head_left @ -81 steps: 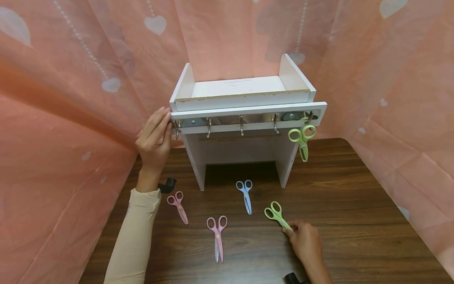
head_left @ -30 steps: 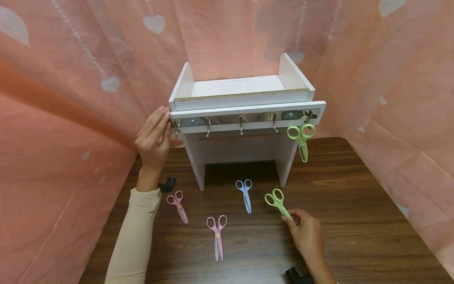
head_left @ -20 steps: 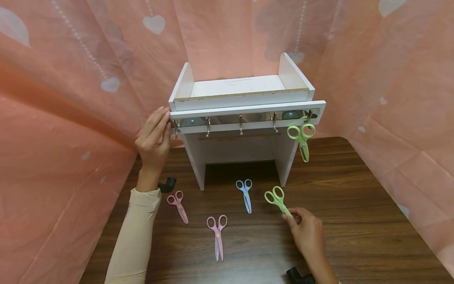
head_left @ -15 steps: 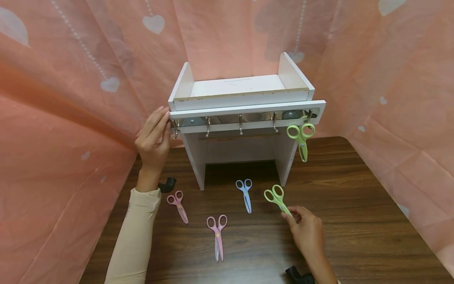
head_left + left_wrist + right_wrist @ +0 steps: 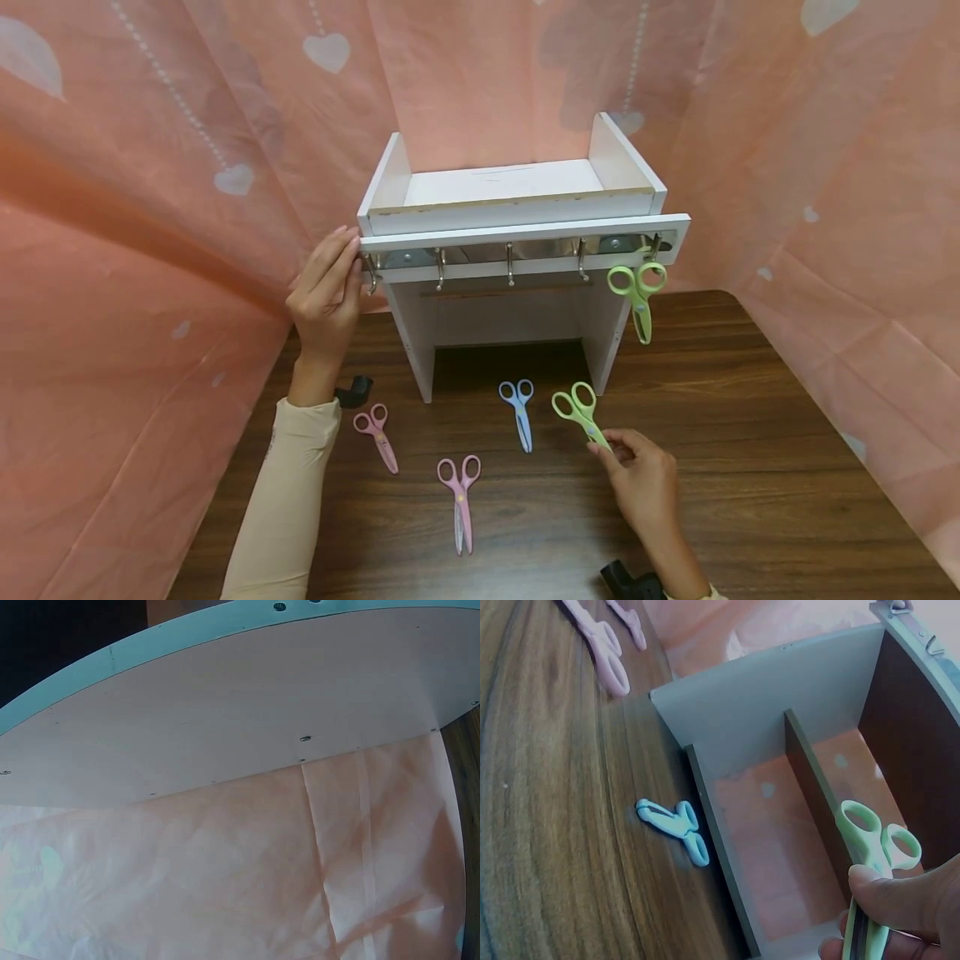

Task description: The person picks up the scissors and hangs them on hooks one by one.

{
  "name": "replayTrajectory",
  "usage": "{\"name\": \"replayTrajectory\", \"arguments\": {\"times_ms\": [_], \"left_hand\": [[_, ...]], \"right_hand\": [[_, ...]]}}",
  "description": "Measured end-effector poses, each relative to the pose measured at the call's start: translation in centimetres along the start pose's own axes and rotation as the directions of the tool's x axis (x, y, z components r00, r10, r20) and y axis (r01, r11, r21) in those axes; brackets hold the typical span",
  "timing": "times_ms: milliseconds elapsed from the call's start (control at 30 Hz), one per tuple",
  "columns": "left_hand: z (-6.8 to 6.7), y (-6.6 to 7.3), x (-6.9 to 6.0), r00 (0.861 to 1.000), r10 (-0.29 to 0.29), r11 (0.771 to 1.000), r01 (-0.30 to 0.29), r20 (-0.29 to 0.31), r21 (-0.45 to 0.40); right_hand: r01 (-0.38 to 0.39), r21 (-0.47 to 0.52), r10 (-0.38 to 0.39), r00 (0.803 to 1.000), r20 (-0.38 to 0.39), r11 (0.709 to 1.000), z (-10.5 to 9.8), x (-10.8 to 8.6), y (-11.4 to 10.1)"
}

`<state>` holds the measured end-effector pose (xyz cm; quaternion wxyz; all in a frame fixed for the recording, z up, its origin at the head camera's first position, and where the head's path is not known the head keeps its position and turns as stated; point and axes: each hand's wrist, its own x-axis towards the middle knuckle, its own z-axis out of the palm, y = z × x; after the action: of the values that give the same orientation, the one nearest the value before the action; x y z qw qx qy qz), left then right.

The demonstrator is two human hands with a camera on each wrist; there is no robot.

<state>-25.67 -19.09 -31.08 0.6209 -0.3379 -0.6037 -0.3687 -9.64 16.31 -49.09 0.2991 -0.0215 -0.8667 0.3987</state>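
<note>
My right hand (image 5: 643, 483) pinches green scissors (image 5: 579, 407) by the blades, finger loops pointing away. In the right wrist view, thumb and fingers grip the scissors (image 5: 866, 844) with the loops up. My left hand (image 5: 324, 292) holds the left end of the white hook rail (image 5: 480, 237) on the front of a white shelf (image 5: 405, 333). The left wrist view shows the shelf's side panel (image 5: 225, 712), not the hand. A second pair of green scissors (image 5: 640, 292) hangs from the rail's rightmost hook (image 5: 656, 243); the other hooks carry nothing.
Blue scissors (image 5: 519, 412) lie on the wooden table (image 5: 750, 467) before the shelf. Two pairs of pink scissors lie to the left: a nearer pair (image 5: 462, 500) and a smaller-looking pair (image 5: 381, 442) by the left forearm. A pink curtain (image 5: 480, 83) surrounds the table.
My right hand has moved the held green scissors up and away from the table front, toward the shelf and slightly left. The left hand stays on the rail.
</note>
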Motion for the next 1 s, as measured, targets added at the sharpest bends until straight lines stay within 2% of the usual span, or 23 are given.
{"name": "replayTrajectory", "arguments": {"times_ms": [167,667,1000], "left_hand": [[0.1,-0.1,0.0,1.0,0.004,1.0,-0.004,0.003,-0.002],[0.0,-0.2,-0.1,1.0,0.013,1.0,-0.013,-0.009,0.004],[0.0,-0.2,-0.1,1.0,0.006,1.0,-0.006,-0.001,0.009]], "right_hand": [[0.004,0.031,-0.004,1.0,-0.003,0.999,0.0,0.3,-0.4],[-0.056,0.096,0.054,0.998,0.022,0.994,-0.4,1.1,-1.6],[-0.039,0.13,0.041,0.999,-0.016,0.991,-0.6,1.9,-2.2]]}}
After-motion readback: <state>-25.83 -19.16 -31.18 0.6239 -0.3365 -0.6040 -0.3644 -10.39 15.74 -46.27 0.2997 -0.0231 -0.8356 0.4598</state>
